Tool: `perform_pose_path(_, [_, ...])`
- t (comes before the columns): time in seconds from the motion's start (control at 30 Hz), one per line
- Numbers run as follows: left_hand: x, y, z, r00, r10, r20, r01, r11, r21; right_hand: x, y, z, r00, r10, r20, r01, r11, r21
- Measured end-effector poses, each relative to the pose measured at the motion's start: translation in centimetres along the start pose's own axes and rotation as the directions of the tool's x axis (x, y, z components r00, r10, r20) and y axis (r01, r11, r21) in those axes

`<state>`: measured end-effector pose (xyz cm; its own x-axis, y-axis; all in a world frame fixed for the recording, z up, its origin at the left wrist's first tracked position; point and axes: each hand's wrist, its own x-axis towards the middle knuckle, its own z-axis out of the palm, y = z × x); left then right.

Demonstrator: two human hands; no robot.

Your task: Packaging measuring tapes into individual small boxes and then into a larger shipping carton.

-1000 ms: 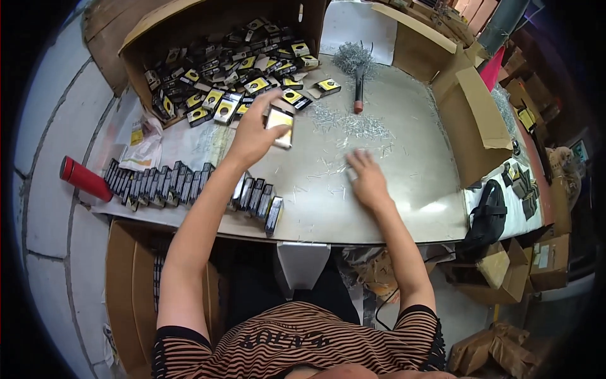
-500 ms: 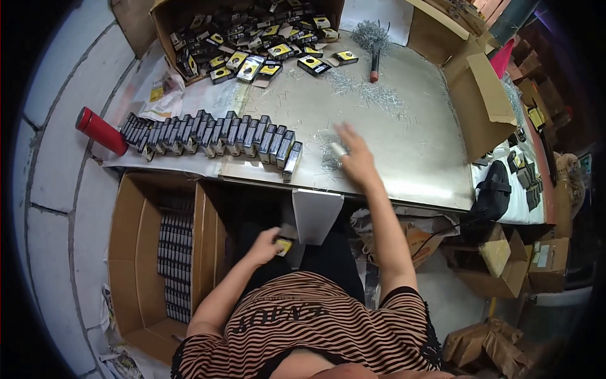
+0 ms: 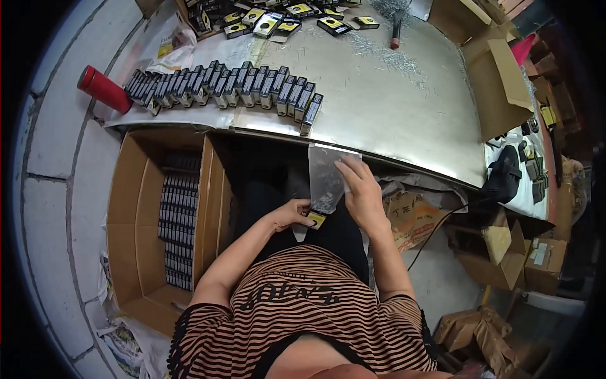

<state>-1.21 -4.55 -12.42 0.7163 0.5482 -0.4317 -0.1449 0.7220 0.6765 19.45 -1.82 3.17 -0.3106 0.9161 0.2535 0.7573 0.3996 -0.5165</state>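
Observation:
My left hand (image 3: 291,213) holds a small black and yellow box (image 3: 315,218) in my lap, below the table's near edge. My right hand (image 3: 360,189) grips a clear plastic bag (image 3: 326,177) that hangs just above that box. The box touches the bag's lower end. On the grey metal table (image 3: 404,107) a row of several black boxes (image 3: 227,88) stands on edge near the front. Loose black and yellow boxes (image 3: 278,19) lie at the far side.
An open cardboard carton (image 3: 158,221) on the floor at my left holds stacked black boxes. A red cylinder (image 3: 103,89) lies at the table's left end. Small metal pieces (image 3: 394,60) are scattered on the table. Cardboard boxes (image 3: 499,88) and clutter stand to the right.
My left hand went from the table down to my lap with a box. My right hand left the tabletop and now holds a clear bag over the box. The view tilted downward.

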Motion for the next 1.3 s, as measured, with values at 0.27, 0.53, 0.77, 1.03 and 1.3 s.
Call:
perform_pose_path(0.27, [1.1,-2.4,0.2,0.989,0.091,-0.118,-0.087,0.995,0.040,-7.6,0.3,7.8,0.956,0.047,0.290,-0.105,0.977,0.187])
perform_pose_path(0.53, [-1.4,-5.2,0.6,0.987,-0.004,-0.163,0.011,0.999,0.040,-7.5,-0.2,3.7,0.957,0.241,0.165,-0.275,0.932,0.234])
perform_pose_path(0.77, [-4.5,-2.8,3.3,0.796,0.475,-0.374,-0.407,0.878,0.250,-8.2,-0.2,1.7,0.921,0.303,0.247,-0.344,0.928,0.145])
perform_pose_path(1.03, [-8.4,3.4,7.6,0.499,0.866,0.025,-0.526,0.279,0.803,-4.2,-5.1,3.3,0.943,0.010,0.332,-0.325,-0.177,0.929])
perform_pose_path(1.3, [-6.3,4.6,7.4,0.522,0.806,-0.279,-0.540,0.565,0.624,-3.3,-3.1,4.3,0.897,0.244,0.368,-0.391,0.055,0.919])
